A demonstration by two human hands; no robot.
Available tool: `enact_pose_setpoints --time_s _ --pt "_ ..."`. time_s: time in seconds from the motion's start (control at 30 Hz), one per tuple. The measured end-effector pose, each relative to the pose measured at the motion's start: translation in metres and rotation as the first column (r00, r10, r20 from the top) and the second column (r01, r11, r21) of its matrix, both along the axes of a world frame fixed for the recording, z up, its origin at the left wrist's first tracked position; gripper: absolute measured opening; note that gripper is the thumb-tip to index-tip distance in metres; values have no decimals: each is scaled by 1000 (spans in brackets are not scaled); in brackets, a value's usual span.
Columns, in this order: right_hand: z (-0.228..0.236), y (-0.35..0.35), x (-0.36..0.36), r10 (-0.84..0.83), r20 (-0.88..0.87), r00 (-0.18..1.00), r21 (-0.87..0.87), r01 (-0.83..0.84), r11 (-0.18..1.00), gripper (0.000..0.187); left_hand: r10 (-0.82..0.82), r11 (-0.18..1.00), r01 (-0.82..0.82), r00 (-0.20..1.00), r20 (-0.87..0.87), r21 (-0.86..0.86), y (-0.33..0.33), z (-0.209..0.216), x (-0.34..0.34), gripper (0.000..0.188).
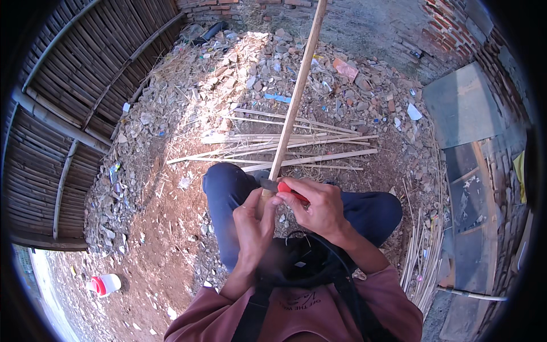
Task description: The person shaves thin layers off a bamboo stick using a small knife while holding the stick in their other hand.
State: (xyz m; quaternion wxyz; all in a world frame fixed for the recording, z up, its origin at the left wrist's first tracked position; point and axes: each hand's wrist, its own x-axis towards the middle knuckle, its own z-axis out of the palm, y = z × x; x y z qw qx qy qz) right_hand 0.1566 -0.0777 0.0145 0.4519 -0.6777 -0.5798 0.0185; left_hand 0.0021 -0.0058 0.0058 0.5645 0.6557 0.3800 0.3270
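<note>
My left hand (250,228) is closed around the lower end of a long pale strip of wood or bamboo (297,91), which slants up and away past the top of the view. In my right hand (316,210) I grip a red-handled knife (284,187). Its short dark blade lies across the strip just beyond my left thumb, and the two hands almost touch. Beyond my knees, several thin pale strips (319,157) lie loosely crossed on the ground.
Rubble (228,80) covers the ground up to a brick wall (382,28). A bamboo slat wall (62,125) stands on the left. At the lower left sits a red and white plastic container (108,284). More long strips (421,262) lie on the right, beside leaning panels (464,102).
</note>
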Motion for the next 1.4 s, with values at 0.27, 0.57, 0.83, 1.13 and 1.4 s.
enact_pose_setpoints --time_s 0.27,0.57,0.83,1.13,1.4 --pt "6 1 -5 -14 -6 1000 -18 14 1000 26 71 995 -72 997 22 72 -1 -3 5 17" --pt "-8 3 10 79 -14 997 31 -79 996 25 -85 994 90 993 81 -59 9 1 -4 18" --pt "-8 0 28 223 62 973 -14 -222 975 29 -234 951 246 969 84 -185 14 -1 -8 26" --pt "-5 2 30 261 77 962 -19 -260 965 31 -235 971 236 972 -20 34 16 -4 -8 45" --pt "-4 1 27 213 102 972 -7 -213 977 31 -212 969 216 976 46 -121 11 -3 -6 28"
